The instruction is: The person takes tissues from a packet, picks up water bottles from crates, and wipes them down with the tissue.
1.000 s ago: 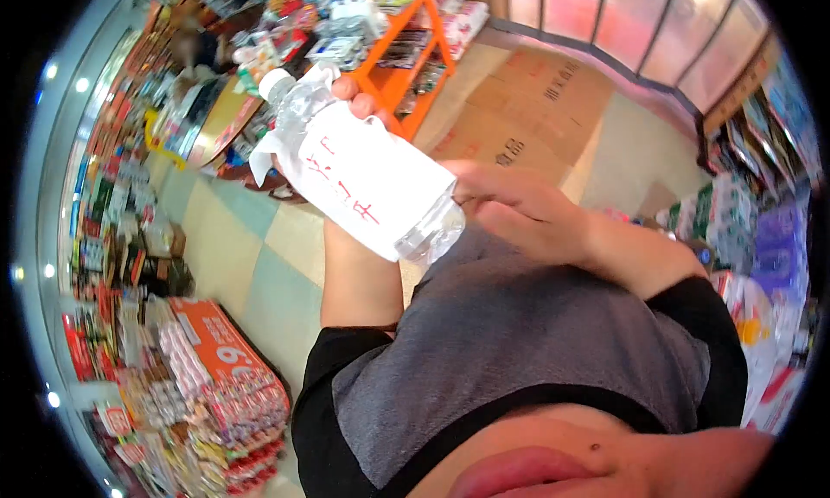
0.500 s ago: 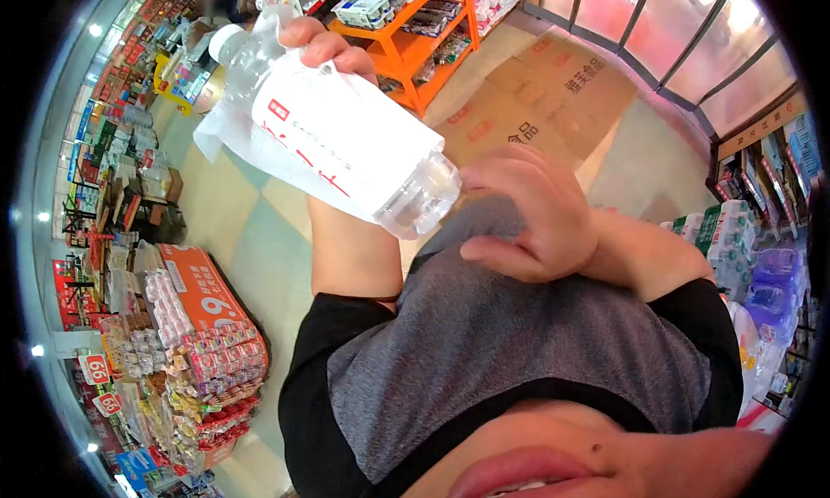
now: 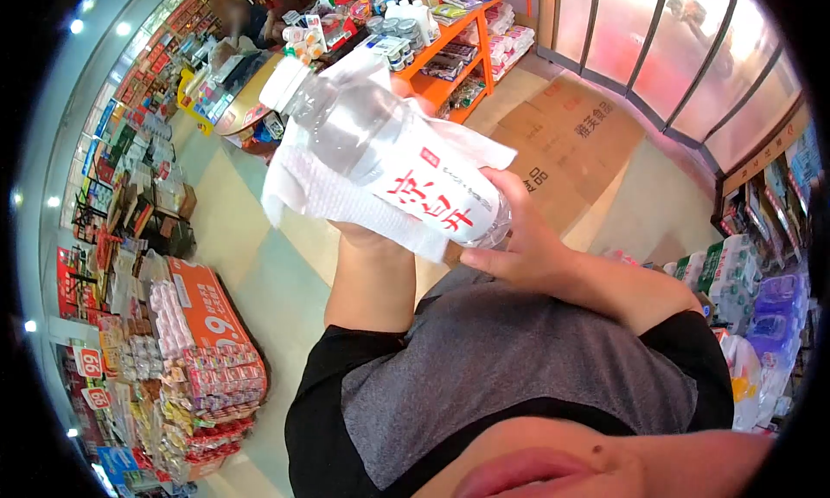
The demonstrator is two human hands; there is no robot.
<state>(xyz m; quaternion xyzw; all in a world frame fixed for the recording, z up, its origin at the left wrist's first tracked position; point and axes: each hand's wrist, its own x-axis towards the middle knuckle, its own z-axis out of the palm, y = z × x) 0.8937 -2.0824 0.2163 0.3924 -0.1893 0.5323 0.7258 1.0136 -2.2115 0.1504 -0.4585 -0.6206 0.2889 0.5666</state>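
A clear plastic bottle (image 3: 350,126) with a white cap and red characters on its white label lies tilted, cap toward the upper left. A white, textured cloth (image 3: 324,187) is spread under and behind it. My left hand (image 3: 361,237) supports the bottle from below through the cloth, most of its fingers hidden; a blurred fingertip shows above the bottle. At the bottle's base is my right hand (image 3: 523,234), with its fingers on the upper side and its thumb on the lower side.
Beyond the bottle stand an orange shelf (image 3: 458,53) of goods and flattened cardboard (image 3: 566,143) on the floor. Packed goods (image 3: 207,351) fill a display at the left. Bottle packs (image 3: 726,269) stand at the right. A person (image 3: 238,18) is at the far upper left.
The bottle has turned so its label characters face the camera more fully. The cloth has slipped open around it. My right hand, apart from the bottle half a second ago, has closed on its base.
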